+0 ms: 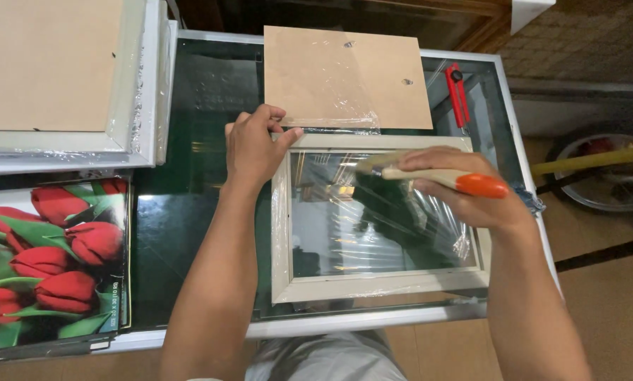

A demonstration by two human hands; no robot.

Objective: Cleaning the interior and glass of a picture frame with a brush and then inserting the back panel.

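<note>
From the head camera: your left hand (254,147) pinches the top-left corner of the picture frame (376,219) on the tabletop (189,233). Right hand (464,190) fingers grip the brush (436,176). Glass looks fragile, film slippery; hold the wooden edges.

I am pinning the upper left corner of a pale wooden picture frame (373,282), lying flat and glass-up under crinkled clear wrap on the dark glass tabletop, while gripping a paintbrush (436,178) with a cream handle and orange end, lying level across the frame's top.
</note>
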